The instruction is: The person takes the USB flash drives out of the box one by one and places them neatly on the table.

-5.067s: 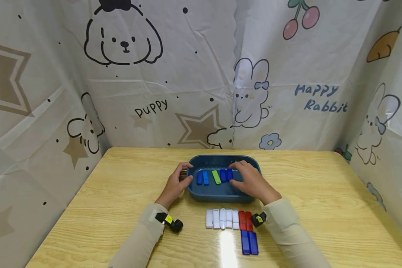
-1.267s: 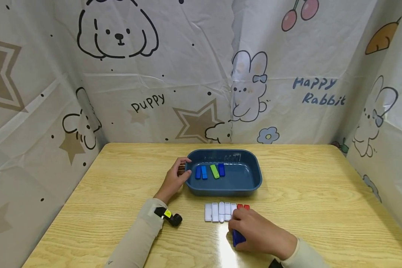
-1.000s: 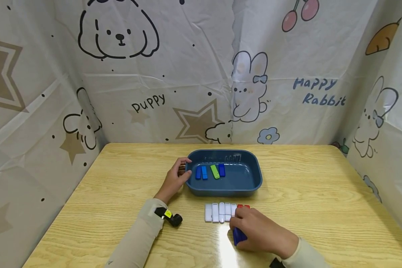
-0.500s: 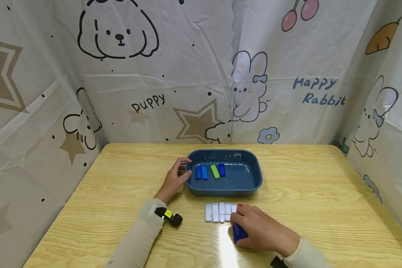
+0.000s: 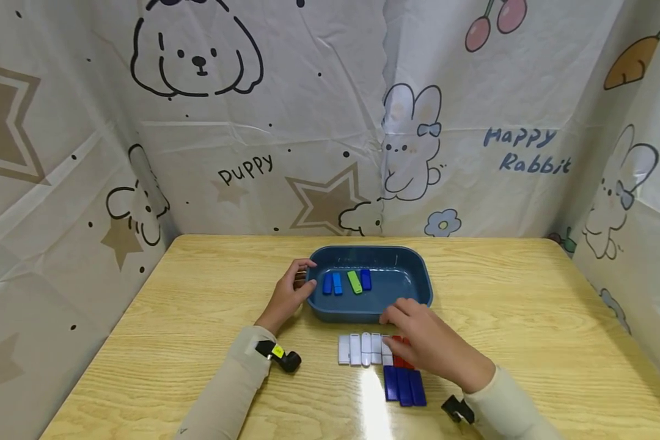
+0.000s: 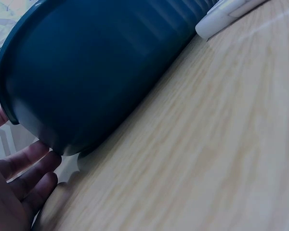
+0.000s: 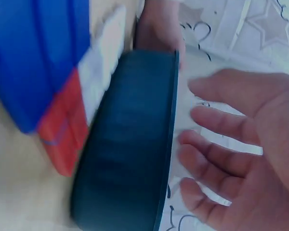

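Note:
A dark teal tray [image 5: 352, 318] stands at the back of the table. Its left end is gripped by my left hand [image 5: 284, 299], with thumb and index finger at the rim and other fingers against the outer wall [image 6: 77, 82]. Inside lie a blue stick [image 5: 327, 283], a lighter blue one [image 5: 337, 284], a green one [image 5: 354, 282] and a dark blue one [image 5: 366, 280]; they look like USB flash drives. My right hand [image 5: 440, 345] hovers by the tray's front right corner, fingers spread and holding nothing. Below it, three dark blue sticks [image 5: 404, 388] lie side by side.
Before the tray runs a row of several white sticks [image 5: 354, 349], joined on the right by red ones [image 5: 397, 355], partly covered by my right hand. The wooden table [image 5: 214, 269] ends at a printed curtain [image 5: 242, 134] behind.
Earlier a dark blue stick left the tray; it now lies with two others on the table. My right hand has released it and moved up toward the tray. The left hand stays put.

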Tool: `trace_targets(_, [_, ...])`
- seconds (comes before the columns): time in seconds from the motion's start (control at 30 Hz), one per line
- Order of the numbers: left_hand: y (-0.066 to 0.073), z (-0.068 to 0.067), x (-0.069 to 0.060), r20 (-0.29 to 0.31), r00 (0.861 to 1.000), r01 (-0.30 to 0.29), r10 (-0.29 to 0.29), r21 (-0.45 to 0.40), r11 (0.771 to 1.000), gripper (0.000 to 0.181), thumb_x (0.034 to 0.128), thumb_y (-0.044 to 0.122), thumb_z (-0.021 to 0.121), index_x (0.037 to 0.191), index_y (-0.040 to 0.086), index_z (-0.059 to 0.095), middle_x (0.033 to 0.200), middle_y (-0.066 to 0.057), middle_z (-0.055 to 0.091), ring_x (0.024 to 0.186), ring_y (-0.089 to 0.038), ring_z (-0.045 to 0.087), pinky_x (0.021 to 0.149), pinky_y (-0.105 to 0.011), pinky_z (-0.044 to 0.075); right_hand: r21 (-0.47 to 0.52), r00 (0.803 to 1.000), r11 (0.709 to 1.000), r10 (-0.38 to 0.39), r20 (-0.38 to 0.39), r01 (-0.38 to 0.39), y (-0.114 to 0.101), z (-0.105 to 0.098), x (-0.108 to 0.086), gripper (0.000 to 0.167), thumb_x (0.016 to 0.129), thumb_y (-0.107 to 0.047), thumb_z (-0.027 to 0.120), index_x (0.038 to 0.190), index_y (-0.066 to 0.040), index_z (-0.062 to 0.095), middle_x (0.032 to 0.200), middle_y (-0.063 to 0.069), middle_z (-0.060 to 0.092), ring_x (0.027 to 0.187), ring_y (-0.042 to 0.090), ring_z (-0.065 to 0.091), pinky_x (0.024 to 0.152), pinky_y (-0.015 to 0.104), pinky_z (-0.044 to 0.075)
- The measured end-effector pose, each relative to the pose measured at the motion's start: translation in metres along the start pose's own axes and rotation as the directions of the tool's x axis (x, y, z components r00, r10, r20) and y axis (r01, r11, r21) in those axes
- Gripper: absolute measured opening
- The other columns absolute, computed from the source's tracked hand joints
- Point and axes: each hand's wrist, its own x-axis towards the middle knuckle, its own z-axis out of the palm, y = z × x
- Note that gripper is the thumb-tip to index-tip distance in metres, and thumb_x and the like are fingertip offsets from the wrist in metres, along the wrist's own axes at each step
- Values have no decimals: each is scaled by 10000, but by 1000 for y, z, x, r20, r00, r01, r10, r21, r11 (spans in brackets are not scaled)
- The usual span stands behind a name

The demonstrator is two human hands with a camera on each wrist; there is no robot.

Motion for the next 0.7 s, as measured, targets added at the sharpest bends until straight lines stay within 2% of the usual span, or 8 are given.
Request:
trace_targets(0.1, [-9, 1, 3, -1, 1000, -1, 1, -6, 1000, 364, 946, 84, 564, 1300, 57, 483, 1363, -171, 484, 1200, -343, 490, 990, -468, 427, 4, 996, 1000, -8, -88, 8, 11, 0, 14, 265, 812, -165, 768, 1037, -110, 639, 991, 11, 605, 864, 142, 533, 741, 316, 505])
trace_targets(0.2, [-23, 4, 7, -12, 1000, -5, 4, -20, 1000, 361, 946, 98, 570, 1298, 94, 491, 1361, -152, 487, 1198, -330, 487, 993, -476, 420, 16, 993, 999, 30, -113, -29, 23, 2, 29, 300, 805, -135, 772, 1071, -89, 639, 1036, 33, 617, 932, 185, 572, 811, 360, 518])
trace_targets(0.3, [-35, 6, 11, -25, 1000, -7, 6, -23, 1000, 352, 944, 125, 582, 1285, 153, 503, 1349, -107, 499, 1189, -290, 494, 987, -457, 425, 44, 991, 994, 104, -83, -100, 32, 6, 43, 338, 820, -142, 762, 1123, -71, 631, 1098, 56, 623, 1011, 223, 583, 881, 405, 505])
trace_targets(0.47, [-37, 6, 12, -43, 999, -24, 23, -13, 1000, 333, 932, 140, 588, 1250, 205, 515, 1322, -68, 516, 1170, -256, 507, 972, -442, 440, 104, 970, 964, 244, 2, -243, 45, 14, 64, 379, 856, -165, 730, 1201, -73, 604, 1186, 73, 605, 1094, 239, 552, 953, 433, 469])
trace_targets(0.57, [-37, 5, 11, -51, 998, -30, 29, -13, 999, 329, 927, 143, 590, 1240, 218, 520, 1308, -65, 524, 1160, -259, 512, 967, -449, 442, 136, 957, 947, 287, 40, -289, 52, 19, 73, 396, 862, -155, 724, 1223, -65, 588, 1199, 85, 596, 1098, 249, 545, 957, 437, 463])
trace_targets(0.7, [-39, 5, 11, -51, 998, -30, 29, -13, 999, 326, 929, 147, 591, 1237, 227, 522, 1301, -50, 528, 1154, -251, 513, 967, -443, 442, 168, 950, 936, 302, 77, -311, 58, 29, 80, 417, 863, -142, 720, 1239, -36, 576, 1222, 117, 591, 1123, 291, 537, 974, 466, 438])
